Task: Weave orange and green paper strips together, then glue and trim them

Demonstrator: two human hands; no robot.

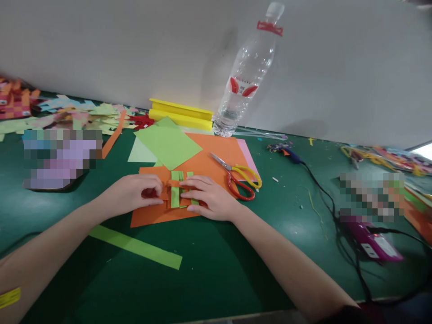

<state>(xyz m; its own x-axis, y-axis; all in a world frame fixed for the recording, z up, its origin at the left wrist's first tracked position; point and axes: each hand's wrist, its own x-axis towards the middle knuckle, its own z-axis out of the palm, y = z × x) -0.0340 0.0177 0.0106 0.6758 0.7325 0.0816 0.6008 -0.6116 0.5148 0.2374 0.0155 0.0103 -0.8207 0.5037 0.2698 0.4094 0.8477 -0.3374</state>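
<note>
A small woven piece of green and orange paper strips (175, 196) lies on an orange paper sheet (148, 219). My left hand (133, 195) is at its left side, fingers curled and pinched at the end of an orange paper strip (164, 193). From the right, my right hand (214, 198) rests its spread fingers across the weave, covering part of it. Just beyond this hand lie scissors (232, 170) with one yellow and one red handle, blades slightly apart. A loose light-green strip (141, 247) lies on the table below my left hand.
Green paper (168, 143) overlaps the orange sheets. Behind it, a clear plastic bottle (248, 63) stands near yellow folded paper (180, 116). Paper scraps (101, 116) pile up at left. A glue gun (292, 155) trails a black cable toward a magenta device (374, 243).
</note>
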